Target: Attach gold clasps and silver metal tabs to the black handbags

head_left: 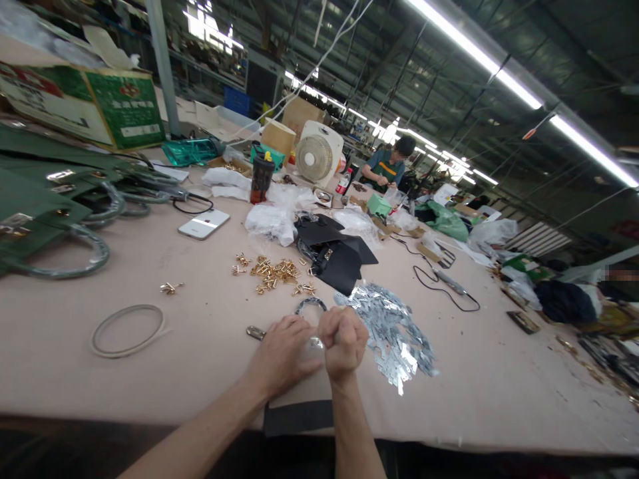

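My left hand (288, 349) lies palm down over a work piece near the table's front edge, fingers stretched out and thumb apart. My right hand (343, 338) is closed in a fist right beside it; what it holds, if anything, is hidden. Below them shows a black panel (299, 418) with a beige part above it. A curved dark handle (310, 303) sticks out beyond the hands. Under the left fingertips a small shiny metal spot shows. By the left hand lies a metal-ended tool (255, 332), partly covered. Flat silver metal plates (394, 332) are heaped to the right.
Gold fittings (274, 273) and black leather pieces (339, 259) lie ahead. A ring of cord (128, 331), a phone (204, 223) and green bags (44, 206) are leftward. A corded tool (449, 281) lies right. Farther back are a fan (318, 154) and another person (387, 166).
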The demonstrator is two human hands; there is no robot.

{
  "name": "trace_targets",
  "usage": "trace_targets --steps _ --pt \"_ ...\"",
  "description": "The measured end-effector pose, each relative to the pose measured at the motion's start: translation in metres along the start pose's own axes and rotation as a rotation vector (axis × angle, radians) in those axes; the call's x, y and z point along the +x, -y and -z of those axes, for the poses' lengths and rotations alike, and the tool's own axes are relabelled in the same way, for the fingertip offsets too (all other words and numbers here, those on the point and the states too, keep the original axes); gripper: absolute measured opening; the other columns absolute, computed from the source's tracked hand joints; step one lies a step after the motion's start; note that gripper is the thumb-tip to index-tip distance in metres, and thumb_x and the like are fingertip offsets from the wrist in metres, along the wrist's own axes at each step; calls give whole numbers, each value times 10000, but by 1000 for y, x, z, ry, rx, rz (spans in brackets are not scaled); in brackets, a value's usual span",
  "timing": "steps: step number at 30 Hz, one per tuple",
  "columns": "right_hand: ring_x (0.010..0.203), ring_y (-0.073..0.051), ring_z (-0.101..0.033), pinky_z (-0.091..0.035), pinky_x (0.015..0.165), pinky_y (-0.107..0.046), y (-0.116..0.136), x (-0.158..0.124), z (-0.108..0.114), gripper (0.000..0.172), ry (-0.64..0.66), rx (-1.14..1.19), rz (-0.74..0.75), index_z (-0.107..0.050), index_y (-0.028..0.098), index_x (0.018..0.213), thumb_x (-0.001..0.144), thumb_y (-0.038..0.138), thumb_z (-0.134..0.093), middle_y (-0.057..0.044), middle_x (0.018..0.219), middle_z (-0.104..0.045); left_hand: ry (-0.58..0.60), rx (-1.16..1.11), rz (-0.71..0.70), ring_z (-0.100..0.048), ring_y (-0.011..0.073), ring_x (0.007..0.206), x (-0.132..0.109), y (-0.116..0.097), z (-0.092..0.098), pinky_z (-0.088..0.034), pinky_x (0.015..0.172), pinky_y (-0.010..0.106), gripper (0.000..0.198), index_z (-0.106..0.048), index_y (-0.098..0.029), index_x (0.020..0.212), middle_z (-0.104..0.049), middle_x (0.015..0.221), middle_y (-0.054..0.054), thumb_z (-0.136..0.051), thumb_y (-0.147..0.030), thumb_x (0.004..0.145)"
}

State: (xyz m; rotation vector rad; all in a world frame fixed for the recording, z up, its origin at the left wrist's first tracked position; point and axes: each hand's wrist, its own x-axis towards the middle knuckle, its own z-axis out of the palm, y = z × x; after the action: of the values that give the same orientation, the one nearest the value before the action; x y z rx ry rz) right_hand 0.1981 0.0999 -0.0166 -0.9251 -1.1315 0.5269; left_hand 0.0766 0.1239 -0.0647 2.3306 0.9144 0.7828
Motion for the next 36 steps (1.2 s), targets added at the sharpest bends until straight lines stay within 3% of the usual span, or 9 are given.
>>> trace_targets --steps 5,8,12,17,21,24,27,31,36 --pt "471 -119 -394 -316 502 -284 -23 -21 6 471 50 -147 -127 -466 221 584 1020 398 -488 42 516 -444 33 -3 17 -532 293 1282 0 -1 4 -449 1028 427 387 -686 -266 1110 -708 1250 42 -826 -300 751" --pt "420 -107 -339 -267 445 -260 -22 -33 20 455 -102 42 -137 -472 221 614 1027 410 -477 65 495 -394 0 -7 -22 -548 293 1258 0 1 2 -449 1047 448 397 -694 -291 1163 -717 1238 31 -813 -385 797" --pt "388 -95 -249 -228 408 -227 -13 -45 44 405 -424 282 -125 -444 231 669 1025 422 -454 98 491 -311 -7 -52 -68 -542 323 1277 1 8 -2 -454 1093 494 589 -668 -278 1282 -707 1294 56 -844 -481 758" --pt "391 -83 -222 -238 412 -213 -12 -53 60 393 -573 387 -164 -434 227 689 1014 442 -478 106 512 -292 -97 -253 -30 -511 312 1373 -6 20 2 -399 1201 524 638 -608 -240 1391 -642 1419 89 -768 -268 774" --pt "406 -78 -254 -234 421 -215 -12 -53 61 386 -582 432 -210 -456 221 696 996 456 -520 101 523 -325 -237 -557 219 -565 262 1362 -26 31 8 -420 1205 478 534 -580 -227 1407 -593 1483 99 -614 -257 876" --pt "411 -76 -270 -241 425 -216 -10 -53 62 390 -580 437 -215 -458 221 703 992 473 -528 100 534 -336 -226 -718 380 -601 252 1333 -39 38 13 -469 1166 434 528 -574 -205 1408 -605 1472 109 -625 -353 904" --pt "419 -72 -292 -254 432 -211 -5 -52 58 383 -596 421 -203 -464 216 707 987 466 -536 94 548 -361 -161 -641 405 -634 260 1274 -40 39 15 -522 1101 423 523 -633 -212 1360 -672 1380 101 -679 -418 881" --pt "440 -73 -348 -285 445 -205 6 -48 37 366 -583 366 -209 -486 206 701 979 432 -558 79 562 -412 -129 -482 337 -699 242 1087 -30 32 16 -584 932 365 326 -754 -235 1149 -745 1211 72 -685 -352 853" --pt "416 -81 -366 -281 421 -209 9 -42 -6 400 -386 313 -249 -523 203 699 1004 460 -542 77 528 -415 -114 -305 397 -663 183 752 -17 23 22 -523 741 291 223 -778 -194 964 -749 848 34 -697 -235 761"
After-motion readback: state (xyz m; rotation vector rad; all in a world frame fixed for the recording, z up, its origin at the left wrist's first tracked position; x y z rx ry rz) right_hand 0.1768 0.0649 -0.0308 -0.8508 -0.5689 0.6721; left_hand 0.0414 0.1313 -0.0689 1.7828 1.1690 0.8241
